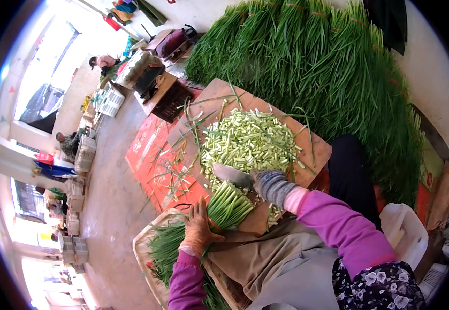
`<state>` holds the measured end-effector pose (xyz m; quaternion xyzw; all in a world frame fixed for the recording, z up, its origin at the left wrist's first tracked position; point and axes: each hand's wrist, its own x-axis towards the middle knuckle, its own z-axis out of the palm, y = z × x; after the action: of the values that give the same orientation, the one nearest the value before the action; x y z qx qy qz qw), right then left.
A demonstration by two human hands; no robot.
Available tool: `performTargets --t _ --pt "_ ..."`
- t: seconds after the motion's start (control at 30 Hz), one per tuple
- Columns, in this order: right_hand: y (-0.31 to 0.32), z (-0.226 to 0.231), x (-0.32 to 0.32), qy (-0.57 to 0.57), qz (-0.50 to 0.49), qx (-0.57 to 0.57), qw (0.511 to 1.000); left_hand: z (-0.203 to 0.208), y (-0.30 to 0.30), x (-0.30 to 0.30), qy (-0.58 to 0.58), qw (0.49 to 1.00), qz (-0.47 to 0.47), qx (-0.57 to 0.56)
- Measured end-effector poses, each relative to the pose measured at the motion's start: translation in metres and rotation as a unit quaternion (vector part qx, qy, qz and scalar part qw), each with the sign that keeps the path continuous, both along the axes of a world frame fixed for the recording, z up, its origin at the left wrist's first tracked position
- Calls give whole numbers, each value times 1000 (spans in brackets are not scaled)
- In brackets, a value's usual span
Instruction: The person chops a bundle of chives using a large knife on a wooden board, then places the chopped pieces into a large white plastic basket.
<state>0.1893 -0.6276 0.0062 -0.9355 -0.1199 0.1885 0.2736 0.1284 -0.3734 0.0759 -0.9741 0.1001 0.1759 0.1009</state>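
Slantwise, the bunch (229, 206) of green stalks lies over the lower left edge of the board (321, 152); its long axis runs from lower left to upper right, pale cut ends toward the knife (232, 176), leaves trailing back over the tray (140, 258). The person's gloved left hand (197, 226) clasps it beside the orange band (214, 226); the fingers lie close together across the stalks, the thumb set apart on the near side. The right hand (273, 185), in a grey striped glove, is curled around the knife's handle, fingers folded in; the blade points left and slightly up, just beyond the cut ends and at the near edge of the pieces (250, 139) heaped on the board. Tied bundles (307, 62) stand beyond; a red sheet (154, 139) spreads at the board's left.
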Motion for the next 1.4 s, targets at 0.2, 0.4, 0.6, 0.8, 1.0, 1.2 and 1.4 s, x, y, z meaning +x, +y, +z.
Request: performTargets --t 0.2,0.4,0.6,0.8,1.0,1.2,1.4 --pt "-28 22 -24 -122 -49 56 990 -17 18 -4 -63 996 -16 -66" --pt "-64 13 -29 -76 -136 327 932 58 25 -22 -124 960 17 -249" --pt "-38 70 -13 61 -9 587 807 169 42 -46 106 691 176 -693" --pt "64 152 -47 27 170 693 701 42 85 -75 153 366 122 -910" --pt "18 49 -116 61 420 218 879 1 75 -96 187 265 107 -940" --pt "-37 105 -50 -56 256 -166 951 7 48 -104 192 185 131 -955" --pt "-7 219 -46 -366 188 340 846 -1 13 -85 145 177 184 -956"
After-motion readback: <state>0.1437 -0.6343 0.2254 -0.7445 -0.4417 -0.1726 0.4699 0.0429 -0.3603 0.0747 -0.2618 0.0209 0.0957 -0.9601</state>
